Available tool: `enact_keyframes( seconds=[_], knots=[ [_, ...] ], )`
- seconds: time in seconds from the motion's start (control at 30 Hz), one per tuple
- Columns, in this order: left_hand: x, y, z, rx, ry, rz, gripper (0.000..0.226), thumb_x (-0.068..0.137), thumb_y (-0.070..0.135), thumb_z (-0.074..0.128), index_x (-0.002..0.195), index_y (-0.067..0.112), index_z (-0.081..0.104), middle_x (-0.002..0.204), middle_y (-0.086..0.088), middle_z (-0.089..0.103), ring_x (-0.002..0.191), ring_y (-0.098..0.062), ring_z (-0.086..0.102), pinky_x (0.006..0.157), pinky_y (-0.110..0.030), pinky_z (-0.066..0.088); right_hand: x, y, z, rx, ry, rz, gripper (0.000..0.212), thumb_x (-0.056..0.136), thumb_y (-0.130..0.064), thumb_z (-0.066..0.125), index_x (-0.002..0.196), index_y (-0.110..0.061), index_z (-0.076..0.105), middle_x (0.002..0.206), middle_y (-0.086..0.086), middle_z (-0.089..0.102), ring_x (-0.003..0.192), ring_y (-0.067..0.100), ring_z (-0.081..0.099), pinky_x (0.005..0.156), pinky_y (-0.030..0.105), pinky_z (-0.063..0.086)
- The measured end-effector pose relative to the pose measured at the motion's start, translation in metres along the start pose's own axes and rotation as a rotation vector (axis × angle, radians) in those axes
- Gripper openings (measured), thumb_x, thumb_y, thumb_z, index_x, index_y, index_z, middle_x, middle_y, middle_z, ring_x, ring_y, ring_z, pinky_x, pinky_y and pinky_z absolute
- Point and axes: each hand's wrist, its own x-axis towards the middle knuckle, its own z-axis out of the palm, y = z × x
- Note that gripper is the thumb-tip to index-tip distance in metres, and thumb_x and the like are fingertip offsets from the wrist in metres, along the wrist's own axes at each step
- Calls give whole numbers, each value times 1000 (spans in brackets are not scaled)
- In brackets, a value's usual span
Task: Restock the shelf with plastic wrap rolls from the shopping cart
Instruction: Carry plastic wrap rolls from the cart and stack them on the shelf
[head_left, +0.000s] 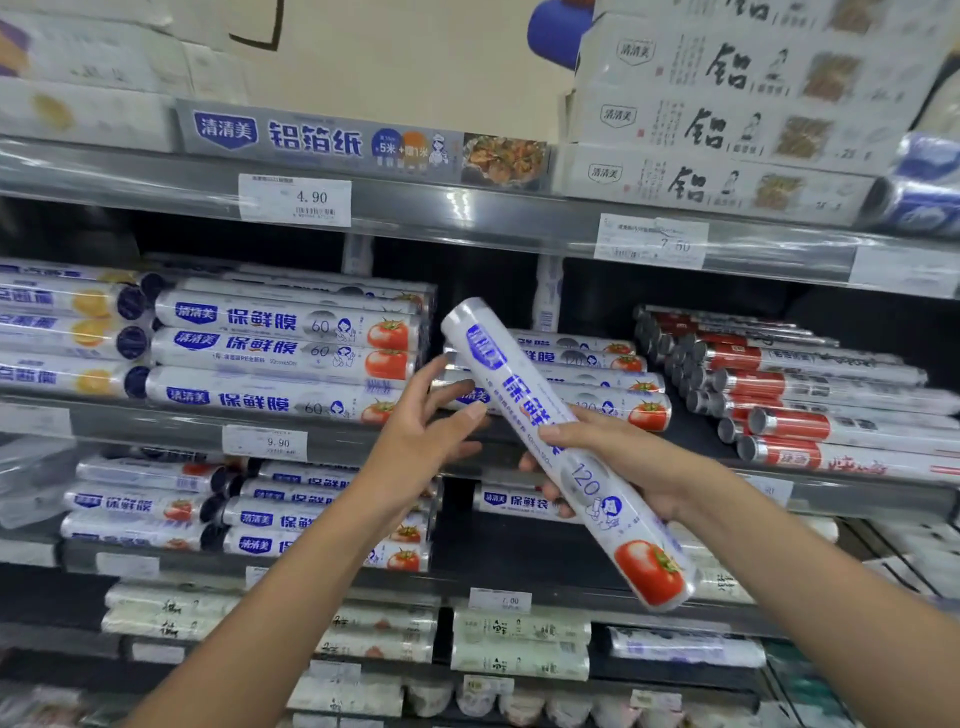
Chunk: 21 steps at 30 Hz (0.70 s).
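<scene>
One plastic wrap roll slants up-left from the gripping right hand, tomato end lower-right; left hand spread open beside it.

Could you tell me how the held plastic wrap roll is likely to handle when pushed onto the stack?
Probably stiff: the roll looks straight though the right hand grips only its middle. Its round shape suggests rolling; its glossy film looks slippery.

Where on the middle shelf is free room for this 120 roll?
Free: the dark gap above the low 120 stack, between the taller 60 stack and the red-labelled rolls. The held roll should fit there. Crowded: the 60 stack and leftward.
</scene>
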Motion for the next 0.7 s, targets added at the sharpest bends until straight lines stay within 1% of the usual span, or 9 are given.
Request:
enact_keyframes(
  seconds=[0.07, 0.17, 0.2, 0.3, 0.37, 0.43, 0.53, 0.6, 0.7],
  knots=[
    [0, -1, -1, -77, 39, 0, 60, 95, 18, 70, 144, 39, 41, 121, 1, 73, 106, -23, 74, 91, -39, 60, -3, -8, -6, -223, 28, -2, 50, 78, -38, 82, 123, -30, 61, 108, 3, 75, 90, 25, 73, 80, 45, 60],
    [0, 0, -5, -60, 163, 24, 46, 96, 17, 70, 136, 26, 51, 111, -6, 75, 94, -25, 76, 83, -34, 62, -5, -26, -23, -730, 170, -148, 48, 78, -47, 82, 121, -42, 60, 111, -18, 68, 98, -1, 67, 89, 23, 53],
    [1, -2, -6, -10, 198, 48, 43, 95, 17, 70, 133, 25, 52, 113, -6, 73, 91, -22, 75, 79, -31, 62, -3, -30, -29, -861, 231, -193, 52, 77, -49, 82, 122, -43, 58, 112, -21, 64, 100, -3, 63, 91, 23, 51],
    [1, -7, -11, 278, 282, 179, 47, 94, 26, 73, 133, 29, 48, 122, 9, 62, 95, -4, 68, 77, -15, 56, 7, -31, -46, -1044, 394, -279, 58, 72, -53, 84, 119, -45, 51, 118, -21, 59, 108, 0, 58, 95, 32, 50],
    [-1, -14, -15, 556, 302, 313, 53, 96, 30, 71, 142, 32, 43, 133, 16, 53, 110, 6, 56, 90, -10, 48, 16, -24, -54, -1156, 450, -313, 56, 72, -60, 80, 118, -49, 50, 123, -24, 59, 112, 3, 58, 96, 40, 52],
    [1, -25, -20, 942, 248, 473, 61, 98, 35, 64, 152, 29, 37, 150, 11, 42, 139, -1, 38, 116, -25, 33, 23, -15, -59, -1194, 453, -330, 57, 75, -62, 76, 124, -50, 50, 128, -27, 58, 117, 3, 57, 98, 42, 52],
    [8, -44, -25, 1375, 67, 509, 71, 101, 50, 49, 162, 32, 18, 169, 7, 15, 158, -15, 7, 127, -43, 13, 36, 1, -61, -1211, 432, -394, 57, 81, -59, 74, 132, -46, 52, 134, -26, 55, 123, 4, 52, 101, 39, 49],
    [9, -55, -26, 1460, -4, 477, 71, 101, 56, 44, 163, 33, 18, 172, 6, 10, 159, -19, -3, 128, -47, 12, 44, 10, -62, -1229, 442, -434, 59, 83, -59, 72, 136, -42, 56, 131, -20, 52, 123, 6, 47, 99, 37, 47],
    [11, -63, -28, 1507, -26, 479, 71, 101, 54, 47, 163, 29, 22, 171, 2, 15, 160, -22, -2, 127, -49, 16, 51, 20, -64, -1300, 487, -504, 61, 82, -63, 68, 137, -37, 59, 125, -14, 54, 121, 10, 47, 101, 38, 42]
  ],
)
